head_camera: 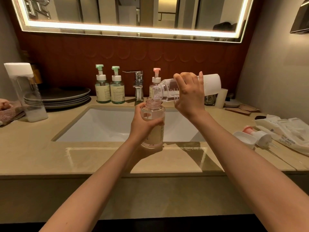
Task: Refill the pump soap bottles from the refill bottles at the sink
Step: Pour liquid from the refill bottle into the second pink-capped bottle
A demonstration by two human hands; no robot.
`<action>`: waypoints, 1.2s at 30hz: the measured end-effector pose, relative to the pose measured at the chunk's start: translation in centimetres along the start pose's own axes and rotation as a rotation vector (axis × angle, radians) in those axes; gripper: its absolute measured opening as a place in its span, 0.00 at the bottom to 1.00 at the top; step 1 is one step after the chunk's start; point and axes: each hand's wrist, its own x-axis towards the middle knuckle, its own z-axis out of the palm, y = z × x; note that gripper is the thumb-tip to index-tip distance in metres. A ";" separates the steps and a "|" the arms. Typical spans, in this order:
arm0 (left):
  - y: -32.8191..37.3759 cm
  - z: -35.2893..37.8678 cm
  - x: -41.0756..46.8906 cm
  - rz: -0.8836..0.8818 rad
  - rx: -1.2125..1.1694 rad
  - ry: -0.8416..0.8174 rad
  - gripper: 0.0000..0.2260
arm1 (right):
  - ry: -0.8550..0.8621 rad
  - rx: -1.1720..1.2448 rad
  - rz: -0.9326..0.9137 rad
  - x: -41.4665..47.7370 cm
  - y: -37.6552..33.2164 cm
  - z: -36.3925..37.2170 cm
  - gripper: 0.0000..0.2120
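My left hand (143, 126) grips an open, clear pink soap bottle (153, 114) with its pump removed, held upright over the front of the sink (103, 124). My right hand (189, 93) holds a clear refill bottle (212, 84) tipped on its side, its open mouth just above the pink bottle's neck. A little liquid lies in the refill bottle. The pink pump head (255, 135) and a white cap (245, 139) lie on the counter at right. Two green-pump bottles (109, 88) and a pink-pump bottle (155, 81) stand behind the sink.
A chrome tap (138, 84) stands at the back of the sink. A tall clear refill bottle (27, 92) with a white cap stands at left beside stacked grey plates (66, 98) and a pink towel (8, 111). White wipe packets (287, 131) lie at right.
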 end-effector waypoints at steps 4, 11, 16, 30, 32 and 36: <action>0.0 0.0 0.0 0.000 -0.003 0.002 0.34 | 0.009 -0.007 -0.016 0.1 -0.1 -0.1 0.28; 0.0 0.0 0.0 0.003 -0.005 0.001 0.34 | 0.013 -0.016 -0.032 0.2 -0.2 -0.2 0.28; -0.1 0.0 0.0 0.002 -0.002 0.002 0.34 | 0.017 -0.021 -0.036 0.2 -0.1 -0.3 0.28; -0.1 0.0 -0.1 0.004 -0.009 0.005 0.34 | 0.024 -0.036 -0.048 0.2 0.0 -0.1 0.28; 0.0 0.0 0.0 0.003 -0.012 0.004 0.34 | 0.029 -0.035 -0.047 0.2 0.0 -0.2 0.28; 0.0 0.0 0.0 -0.002 -0.009 0.003 0.34 | 0.039 -0.032 -0.046 0.2 0.0 -0.2 0.28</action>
